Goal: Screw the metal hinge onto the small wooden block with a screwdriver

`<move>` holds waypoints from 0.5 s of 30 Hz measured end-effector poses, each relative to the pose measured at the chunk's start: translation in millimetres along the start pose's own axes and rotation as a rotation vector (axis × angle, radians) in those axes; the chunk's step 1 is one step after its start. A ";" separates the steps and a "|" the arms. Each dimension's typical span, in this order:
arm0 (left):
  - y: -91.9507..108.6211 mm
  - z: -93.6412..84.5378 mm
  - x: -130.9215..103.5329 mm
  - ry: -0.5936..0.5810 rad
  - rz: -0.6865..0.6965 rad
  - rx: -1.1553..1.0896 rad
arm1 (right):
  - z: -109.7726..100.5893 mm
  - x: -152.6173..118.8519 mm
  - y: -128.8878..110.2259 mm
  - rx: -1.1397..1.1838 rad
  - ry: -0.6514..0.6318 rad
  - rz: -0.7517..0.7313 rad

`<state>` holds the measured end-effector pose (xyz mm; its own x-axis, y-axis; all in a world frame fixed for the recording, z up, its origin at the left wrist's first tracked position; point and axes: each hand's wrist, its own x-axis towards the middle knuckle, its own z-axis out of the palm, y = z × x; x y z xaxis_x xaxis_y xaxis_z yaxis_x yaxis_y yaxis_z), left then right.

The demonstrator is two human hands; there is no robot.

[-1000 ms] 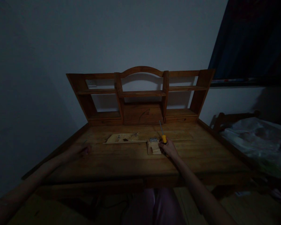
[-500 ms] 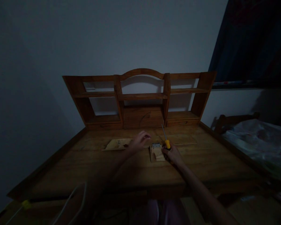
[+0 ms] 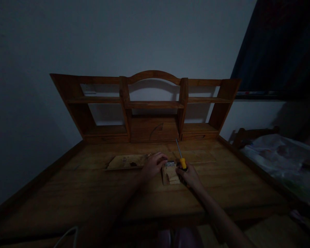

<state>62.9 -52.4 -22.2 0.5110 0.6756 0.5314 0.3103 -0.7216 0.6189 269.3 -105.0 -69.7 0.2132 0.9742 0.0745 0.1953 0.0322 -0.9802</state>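
A small wooden block [image 3: 172,175] lies on the desk between my hands, with a metal hinge [image 3: 169,163] along its far edge. My left hand [image 3: 154,165] reaches the hinge's left end, its fingers bent together at the metal; the dim light hides whether they pinch it. In my right hand [image 3: 188,173] is a screwdriver with a yellow handle [image 3: 183,163], its shaft pointing up and away. The fingers of that hand also touch the block's right side. Left of the block lies a longer wooden board [image 3: 125,162].
A wooden shelf unit [image 3: 155,104] stands along the back of the desk [image 3: 93,193]. Another flat board [image 3: 198,156] lies behind my right hand. To the right, beyond the desk's raised edge, are plastic-covered things [image 3: 279,155]. A white cable [image 3: 67,236] shows at lower left.
My left hand has come down and right to the hinge. The screwdriver stays in my right hand. The view has shifted slightly, so the desk looks closer.
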 end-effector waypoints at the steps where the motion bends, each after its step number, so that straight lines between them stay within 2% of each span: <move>1: -0.1 0.7 0.3 -0.010 0.003 -0.002 | 0.0 -0.2 -0.9 -0.004 0.006 0.004; 6: -1.1 2.4 1.1 -0.060 0.001 0.056 | 1.2 -2.8 -5.1 -0.030 0.054 -0.004; 15: -5.8 3.2 0.0 -0.029 0.010 0.093 | -0.7 -1.5 -3.2 -0.029 0.052 -0.048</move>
<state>63.6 -48.7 -27.6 0.5366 0.6649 0.5195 0.3774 -0.7398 0.5570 269.0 -106.7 -66.6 0.2526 0.9586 0.1317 0.2338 0.0717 -0.9696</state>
